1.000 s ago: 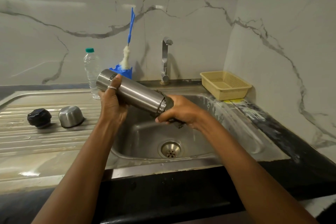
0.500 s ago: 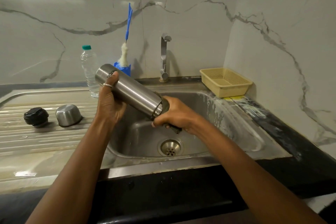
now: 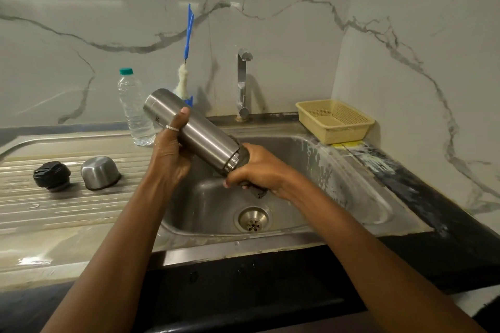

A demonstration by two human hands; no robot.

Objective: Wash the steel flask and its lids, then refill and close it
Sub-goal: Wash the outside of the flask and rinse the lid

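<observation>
The steel flask (image 3: pixel 197 134) is tilted over the sink basin (image 3: pixel 319 170), mouth end low and to the right. My left hand (image 3: pixel 170 154) grips its body near the base. My right hand (image 3: pixel 257 170) holds a dark scrub pad (image 3: pixel 257 192) wrapped around the flask's mouth end, which it hides. On the draining board (image 3: pixel 40 211) to the left lie the black inner lid (image 3: pixel 51 176) and the steel cup lid (image 3: pixel 100 172), upside down.
A tap (image 3: pixel 243 81) stands behind the basin. A plastic water bottle (image 3: pixel 134 108) and a blue bottle brush (image 3: pixel 188 57) in a blue holder stand at the back. A yellow basket (image 3: pixel 335 120) sits at the basin's right corner. The drain (image 3: pixel 253 220) is open.
The flask's base end has risen a little, so it tilts more steeply. My right hand stays wrapped around the mouth end with the pad.
</observation>
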